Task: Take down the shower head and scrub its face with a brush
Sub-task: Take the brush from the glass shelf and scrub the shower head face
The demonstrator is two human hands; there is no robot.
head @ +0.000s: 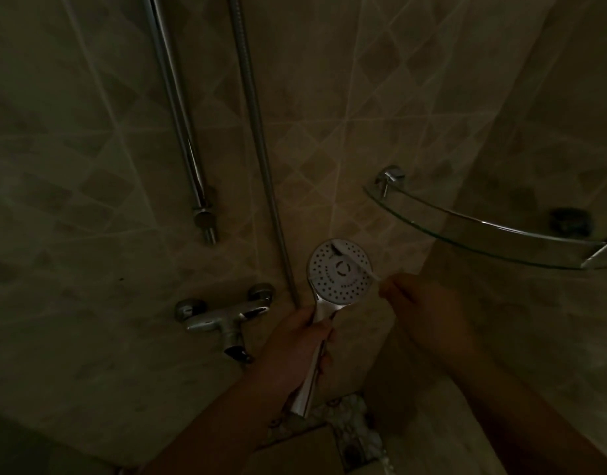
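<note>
Head view, dim shower corner w/ tiled walls. The left hand (295, 341) was wrapped round the chrome handle of the shower head (340, 272), fingers closed tight on it just below the round face, which was turned up toward the camera, spray holes showing. The handle ran down past the palm toward the floor. The right hand (429, 310) sat just right of the face, fingers pinched narrow on a thin pale brush (355, 260); its white shaft lay diagonally across the face, tip near the top edge, touching the surface. Hose (257, 132) hung down the wall behind, ending close to the left hand. Slide rail (182, 125) stood left of the hose, w/ its lower bracket on the wall. Mixer tap (226, 318) was mounted low left, near the left hand but apart. Glass corner shelf (483, 231) was on the right, above the right hand.
</note>
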